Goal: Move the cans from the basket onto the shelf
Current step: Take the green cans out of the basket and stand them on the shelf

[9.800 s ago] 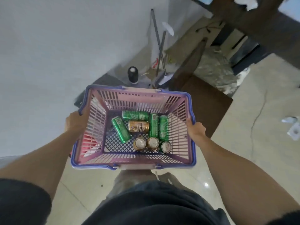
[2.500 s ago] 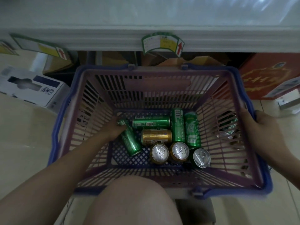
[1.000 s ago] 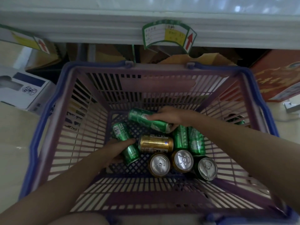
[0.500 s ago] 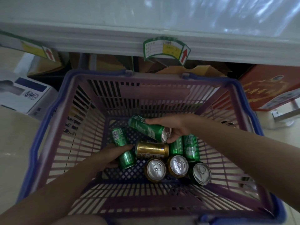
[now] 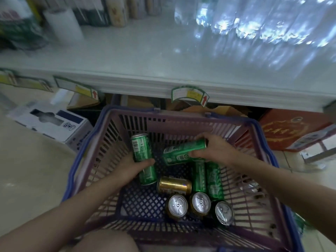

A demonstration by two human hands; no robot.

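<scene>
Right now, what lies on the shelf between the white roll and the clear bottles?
Head view: the shelf is bare between the white roll and the clear bottles.

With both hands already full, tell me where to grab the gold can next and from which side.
Grip the gold can around the middle of its barrel, coming straight down from above. It lies on its side on the basket floor, its curved top free, with green cans close on its right and upright cans crowding its near side, so those approaches look blocked.
</scene>
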